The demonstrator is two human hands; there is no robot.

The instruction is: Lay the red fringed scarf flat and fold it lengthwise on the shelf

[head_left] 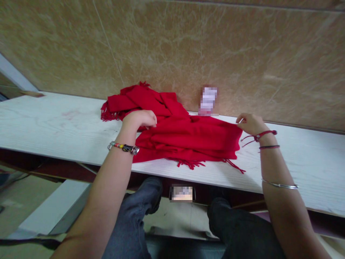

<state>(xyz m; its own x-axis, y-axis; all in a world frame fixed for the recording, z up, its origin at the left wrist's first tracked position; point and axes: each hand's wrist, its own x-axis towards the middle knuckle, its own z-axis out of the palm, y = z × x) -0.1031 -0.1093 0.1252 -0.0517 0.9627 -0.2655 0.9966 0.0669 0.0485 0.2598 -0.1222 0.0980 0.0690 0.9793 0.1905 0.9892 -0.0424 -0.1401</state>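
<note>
At the far left, a brown strip (31, 94) is seen at the end of the white, grained worktop (54, 117), and below it a pale panel (58, 205) is set near the floor. The worktop is backed along its length by a marbled tan wall (167, 43). Further right, a beaded bracelet (123, 148) is worn on the left wrist. The left hand (142, 119) is held with curled fingers over the middle of a red fringed cloth (196, 138); whether a fold is gripped there cannot be told. The cloth is laid on the worktop in 2 portions: a bunched heap at the left, close to the wall, and a flatter, creased stretch at the right, with its fringe (191, 164) spread on the front edge. Behind the flatter stretch, a pixelated patch (208, 100) is seen against the wall. The cloth's upper right corner is pinched between the thumb and fingers of the right hand (252, 123). On the right arm, a red cord bracelet (265, 135), a thin dark band (269, 147) and a silver bangle (280, 185) are worn.
</note>
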